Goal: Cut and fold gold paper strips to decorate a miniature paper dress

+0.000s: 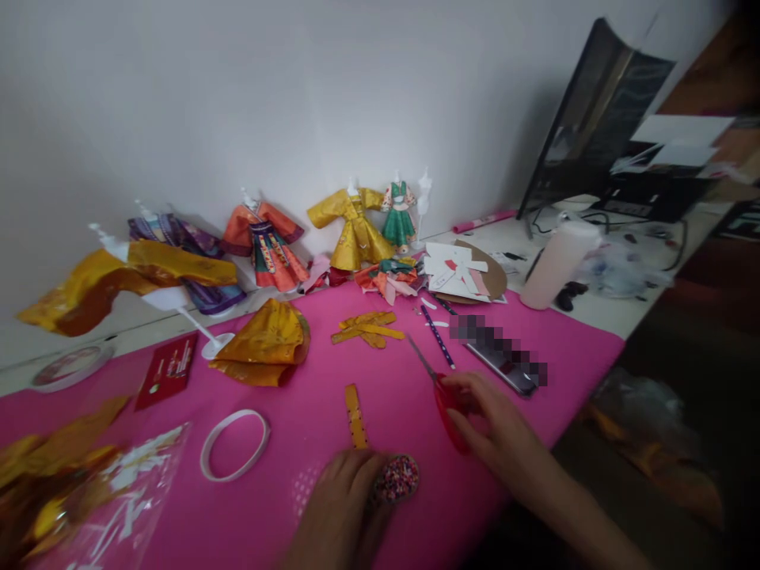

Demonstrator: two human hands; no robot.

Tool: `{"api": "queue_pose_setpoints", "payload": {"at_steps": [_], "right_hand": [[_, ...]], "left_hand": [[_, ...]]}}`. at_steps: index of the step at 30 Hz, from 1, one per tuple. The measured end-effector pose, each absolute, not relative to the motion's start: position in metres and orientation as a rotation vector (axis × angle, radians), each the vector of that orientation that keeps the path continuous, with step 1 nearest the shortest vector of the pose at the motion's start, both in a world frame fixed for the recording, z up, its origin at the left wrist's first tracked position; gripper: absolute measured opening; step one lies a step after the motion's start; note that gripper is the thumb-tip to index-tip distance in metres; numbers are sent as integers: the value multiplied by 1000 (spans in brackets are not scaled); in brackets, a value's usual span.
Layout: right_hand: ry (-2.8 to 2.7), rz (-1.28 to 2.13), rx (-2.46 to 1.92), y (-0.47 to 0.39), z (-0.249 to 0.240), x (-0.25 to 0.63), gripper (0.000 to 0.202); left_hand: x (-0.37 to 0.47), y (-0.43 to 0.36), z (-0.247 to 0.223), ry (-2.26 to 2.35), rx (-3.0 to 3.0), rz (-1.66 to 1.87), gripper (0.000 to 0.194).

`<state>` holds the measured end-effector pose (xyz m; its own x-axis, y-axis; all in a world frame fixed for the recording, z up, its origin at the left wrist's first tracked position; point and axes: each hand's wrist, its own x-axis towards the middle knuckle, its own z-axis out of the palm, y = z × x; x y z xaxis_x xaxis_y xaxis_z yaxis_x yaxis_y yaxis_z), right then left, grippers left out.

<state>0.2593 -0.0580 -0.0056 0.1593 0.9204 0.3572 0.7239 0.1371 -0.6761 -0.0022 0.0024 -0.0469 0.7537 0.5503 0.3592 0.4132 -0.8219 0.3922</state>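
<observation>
So, red card (168, 372): showing writing too small to read.
White ring (206, 459): lying on pink mat (297, 431).
Left hand (344, 491): bending, covering yellow strip's (355, 412) low end by beads (399, 478); I can't tell its grip.
Right hand (490, 416): holding red scissors (448, 412).
Bottle (555, 265): standing behind.

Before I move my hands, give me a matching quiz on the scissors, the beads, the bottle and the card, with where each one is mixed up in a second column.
Things:
1. scissors
2. beads
3. bottle
4. card

Places:
A. near the black screen
B. just left of the white stand's base
C. at the fingers of the right hand
D. right beside the left hand

Right pairs: 1-C, 2-D, 3-A, 4-B
</observation>
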Motion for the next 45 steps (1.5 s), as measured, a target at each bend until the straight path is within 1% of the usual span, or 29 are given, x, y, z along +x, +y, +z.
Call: {"api": "queue_pose_setpoints", "payload": {"at_steps": [2, 4, 8, 11, 15, 19, 21, 23, 25, 26, 33, 37, 41, 45], "right_hand": [[-1528, 481, -1586, -66, -5, 258, 28], [-1488, 582, -1593, -71, -10, 258, 33], [-1532, 606, -1633, -74, -24, 262, 42], [-1551, 548, -1631, -71, -30, 264, 42], [-1566, 401, -1635, -67, -36, 258, 43], [-1573, 257, -1605, -63, -45, 248, 40], [-1577, 198, -1595, -61, -47, 246, 36], [-1554, 174, -1612, -59, -47, 245, 32], [-1535, 172, -1626, -59, -47, 247, 32], [-1536, 170, -1624, -59, -48, 249, 33], [-1598, 248, -1620, -64, -61, 252, 39], [-1643, 189, -1588, -63, -57, 251, 37], [-1682, 118, -1582, -61, -52, 252, 34], [-1695, 96, -1592, -61, -53, 251, 35]], "left_hand": [[-4, -1, -42, 755, 2648, 691, 47], [-5, -4, -36, 781, 2627, 703, 53], [-5, -5, -28, 782, 2579, 718, 56], [-6, -3, -25, 780, 2536, 687, 55], [-6, 2, -24, 813, 2498, 642, 47], [-7, 6, -23, 823, 2496, 620, 42], [-9, 7, -22, 818, 2501, 626, 44], [-11, 6, -21, 827, 2506, 653, 50], [-13, 5, -20, 862, 2488, 698, 55], [-14, 6, -21, 890, 2460, 729, 55], [-14, 14, -21, 1019, 2113, 815, 29], [-12, 16, -15, 1019, 1928, 932, 17], [-9, 18, -10, 1023, 1814, 1023, 13], [-9, 21, -10, 993, 1885, 1034, 18]]}}
